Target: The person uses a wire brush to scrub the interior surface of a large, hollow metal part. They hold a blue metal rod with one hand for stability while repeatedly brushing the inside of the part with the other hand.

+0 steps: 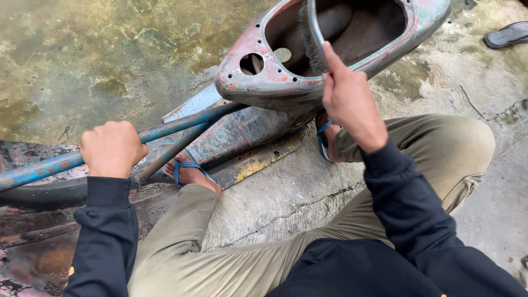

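Left hand [113, 148] is closed in a full fist around a blue metal tube [181, 124], fingers wrapped over the top, knuckles up. The tube runs from the left edge up and right to the base of a rusty scooter body shell [264, 82]; paint on it is chipped, rust showing. A second thinner tube [173, 151] branches off below it, ending near the left foot. Right hand [346, 99] grips the handle of a wire brush [312, 38], fingers curled tight, index finger laid straight along the handle. The brush head sits inside the open cavity of the shell, bristles against the near inner wall, probably touching it, though the contact spot is dark. The shell is grey-green with red primer patches, has a round hole on its left face, and lies tilted on a wet concrete floor [286, 192]. Person sits low, knees spread, in khaki trousers and dark long sleeves. Left foot in a blue sandal [187, 168] rests just beside the tubes; the right foot sits under the shell, mostly hidden. A flat scraped metal panel [242, 159] with a yellow edge lies under the shell. A dark sandal [506, 34] lies well apart at top right.
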